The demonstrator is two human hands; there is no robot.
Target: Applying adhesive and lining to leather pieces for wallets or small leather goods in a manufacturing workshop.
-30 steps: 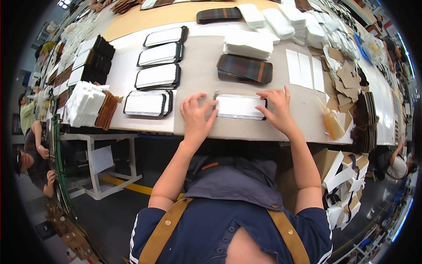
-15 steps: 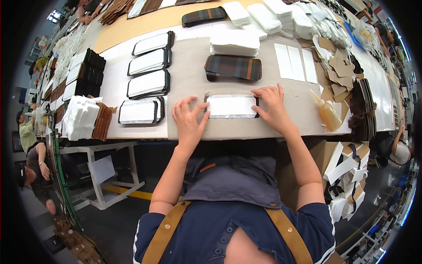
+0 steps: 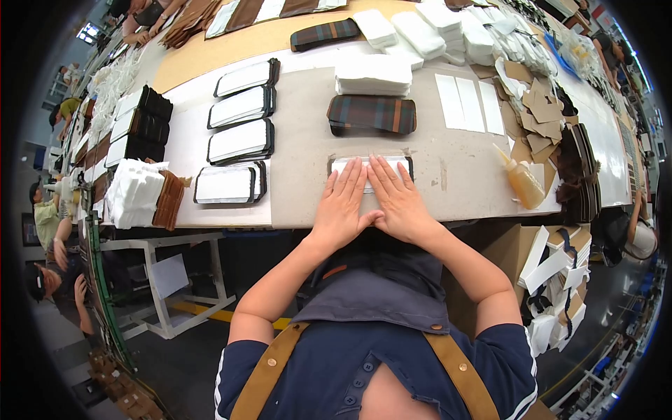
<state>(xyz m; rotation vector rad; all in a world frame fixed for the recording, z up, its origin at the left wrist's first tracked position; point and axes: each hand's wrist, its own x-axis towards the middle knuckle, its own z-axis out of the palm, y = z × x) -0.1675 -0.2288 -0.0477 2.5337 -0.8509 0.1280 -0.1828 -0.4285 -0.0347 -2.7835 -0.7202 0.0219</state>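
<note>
- Panel (image 3: 368,187) is covered by left hand (image 3: 341,212) and right hand (image 3: 402,210), flat, grasping nothing, seemingly to keep it even.
- Beyond panel, plaid pieces (image 3: 372,114) are stacked, probably for tidiness.

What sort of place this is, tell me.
Likely a workshop or factory floor: the worktable holds repeated stacks of dark-edged white panels, a pile of plaid pieces and a bottle of amber liquid.

Table (image 3: 301,105) with panel (image 3: 340,164), plaid stack (image 3: 372,114)
</note>
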